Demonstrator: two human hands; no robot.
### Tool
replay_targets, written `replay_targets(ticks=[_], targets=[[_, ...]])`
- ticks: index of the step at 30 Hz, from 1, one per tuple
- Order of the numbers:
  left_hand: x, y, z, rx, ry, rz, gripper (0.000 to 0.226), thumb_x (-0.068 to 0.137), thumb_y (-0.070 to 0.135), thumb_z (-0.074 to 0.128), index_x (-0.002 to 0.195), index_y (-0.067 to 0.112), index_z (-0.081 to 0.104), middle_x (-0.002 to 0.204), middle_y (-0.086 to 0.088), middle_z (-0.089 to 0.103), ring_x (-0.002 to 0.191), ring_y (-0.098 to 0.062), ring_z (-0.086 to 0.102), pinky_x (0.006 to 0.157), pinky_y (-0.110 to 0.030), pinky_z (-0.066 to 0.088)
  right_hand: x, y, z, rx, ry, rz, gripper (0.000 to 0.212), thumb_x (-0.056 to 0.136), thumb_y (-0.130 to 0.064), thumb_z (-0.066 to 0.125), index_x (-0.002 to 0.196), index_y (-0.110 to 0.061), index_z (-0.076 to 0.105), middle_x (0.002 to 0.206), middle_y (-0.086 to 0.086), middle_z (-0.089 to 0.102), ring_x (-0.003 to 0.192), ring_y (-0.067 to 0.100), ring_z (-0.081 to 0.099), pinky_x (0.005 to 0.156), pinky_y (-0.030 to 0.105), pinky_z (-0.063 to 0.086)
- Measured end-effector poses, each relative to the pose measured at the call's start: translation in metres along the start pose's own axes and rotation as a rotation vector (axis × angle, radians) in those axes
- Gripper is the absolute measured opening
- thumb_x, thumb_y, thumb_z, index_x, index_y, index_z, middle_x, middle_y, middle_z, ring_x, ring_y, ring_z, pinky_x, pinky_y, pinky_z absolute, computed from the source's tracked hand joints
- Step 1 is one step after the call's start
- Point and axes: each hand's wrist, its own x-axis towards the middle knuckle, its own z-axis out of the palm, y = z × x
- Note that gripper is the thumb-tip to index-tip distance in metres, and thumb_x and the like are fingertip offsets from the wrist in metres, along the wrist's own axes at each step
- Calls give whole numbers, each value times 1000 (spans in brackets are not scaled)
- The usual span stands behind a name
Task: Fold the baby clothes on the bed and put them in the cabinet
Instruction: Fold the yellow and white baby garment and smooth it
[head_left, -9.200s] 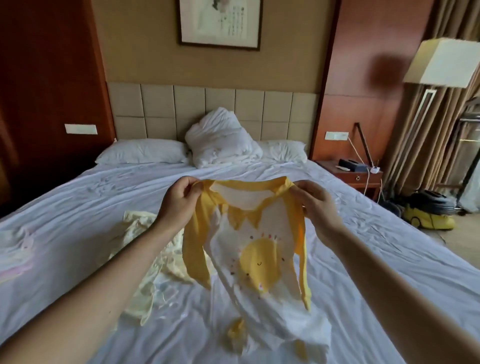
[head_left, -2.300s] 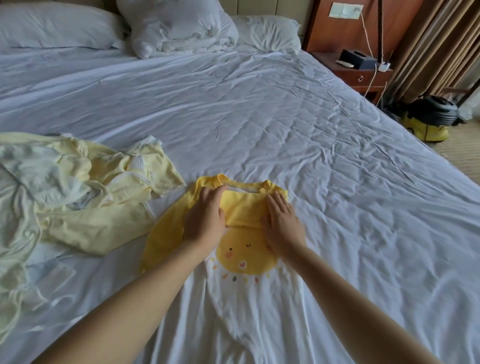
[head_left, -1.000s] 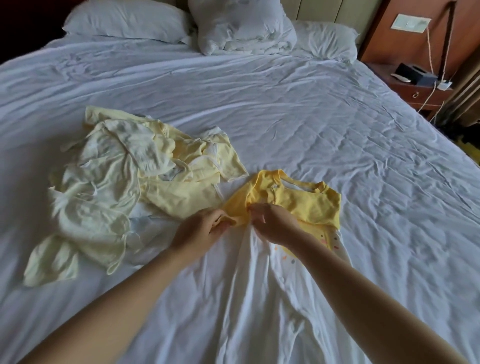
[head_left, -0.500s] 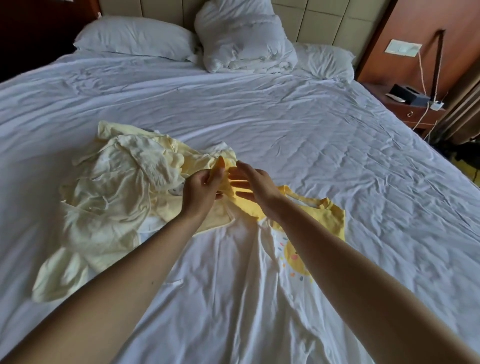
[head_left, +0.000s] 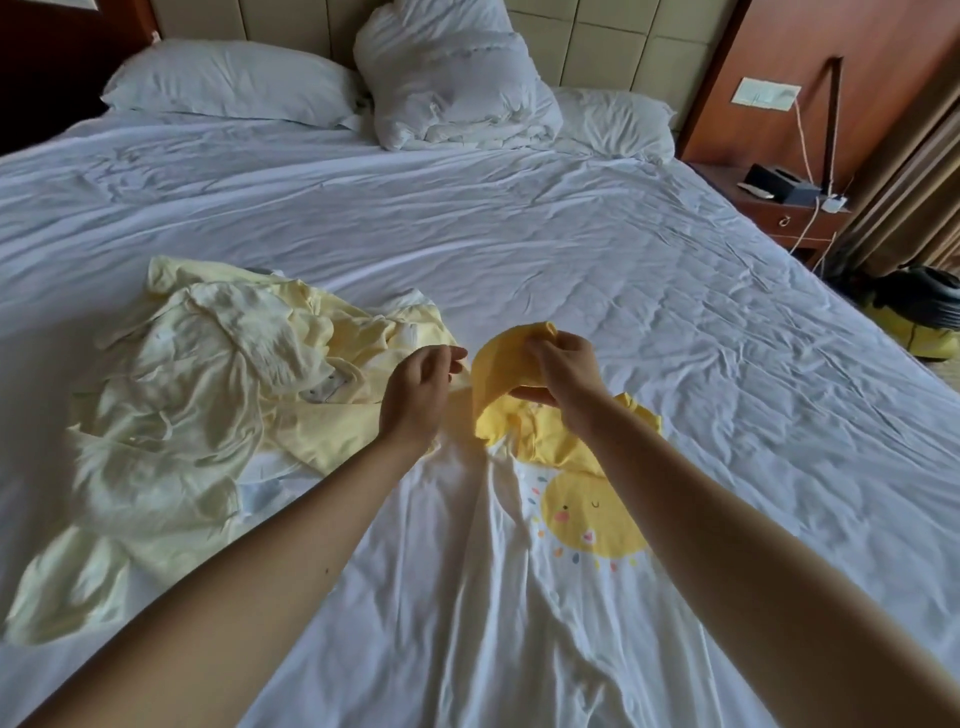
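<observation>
1. Bed (head_left: 571, 249): one.
2. Pillows, three: left pillow (head_left: 228, 83), middle pillow (head_left: 452, 78), right pillow (head_left: 613, 122).
3. Hands, two: left hand (head_left: 415, 395), right hand (head_left: 569, 374).
4. Sun-print romper (head_left: 587, 519): one.
5. Pale yellow clothes heap (head_left: 182, 405): one; pieces within can't be counted.
6. Nightstand (head_left: 779, 218): one.
7. Wall plate (head_left: 766, 93): one.

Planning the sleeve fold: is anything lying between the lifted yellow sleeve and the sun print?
Nothing visible does. The right hand holds the yellow sleeve raised beyond the sun print; the pale yellow pile lies to the left, apart from the print.
</observation>
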Motion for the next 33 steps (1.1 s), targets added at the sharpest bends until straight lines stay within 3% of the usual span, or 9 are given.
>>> replay_targets(ticks=[4,10,12,14,18,22,27,30,33], targets=[[2,-15,37,354,-151,94,31,102,24,43,122,18,65,131,2,60,123,-14,54,102,-26,40,11,25,-54,-84,160,-29,17,94,-12,53,109,-10,62,102,8,59,84,22,63,48,29,57],[0,-36,93,818,-529,267,51,105,29,34,154,19,24,163,1,14,150,-14,8,120,-29,10,26,66,-111,-396,285,-71,16,94,-17,52,108,-18,59,89,7,66,55,21,67,39,29,51],[-2,-43,105,986,-600,287,54,106,34,29,156,21,13,164,1,1,151,-14,-2,121,-32,4,30,83,-122,-552,316,-102,18,91,-21,54,108,-23,58,92,4,69,65,24,70,53,35,55],[-5,-50,112,1097,-639,274,56,105,37,26,157,22,8,164,0,-8,150,-15,-9,121,-34,1,33,100,-131,-706,352,-120,28,88,-25,55,116,-25,59,102,5,69,90,28,68,69,36,52],[-13,-60,116,1170,-605,297,59,104,45,24,156,28,3,162,-1,-17,149,-17,-14,120,-37,-3,33,127,-142,-957,369,-161,36,92,-30,51,127,-21,50,106,12,67,103,33,60,74,37,42],[-14,-56,116,1177,-632,282,56,103,48,20,155,31,11,164,-1,-8,151,-16,-2,119,-35,4,34,136,-138,-1093,403,-257,52,88,-25,52,139,-22,41,123,8,56,116,29,48,91,39,37],[-6,-41,123,1195,-493,381,47,103,43,30,145,26,44,161,1,21,149,-15,14,116,-34,19,30,134,-128,-1098,368,-708,53,77,-11,61,129,-20,59,125,0,62,123,22,50,109,36,30],[-20,-60,124,1187,-538,452,55,101,43,24,152,23,31,163,2,17,150,-14,7,119,-31,8,26,149,-131,-1217,186,-593,49,91,-28,45,139,-20,52,147,3,48,144,22,32,122,42,12],[-25,-75,118,1152,-558,451,75,89,53,3,154,24,24,163,1,14,151,-15,6,119,-31,1,21,168,-141,-1219,63,-431,71,91,-59,11,152,-29,30,161,-1,21,151,17,7,123,39,4]])
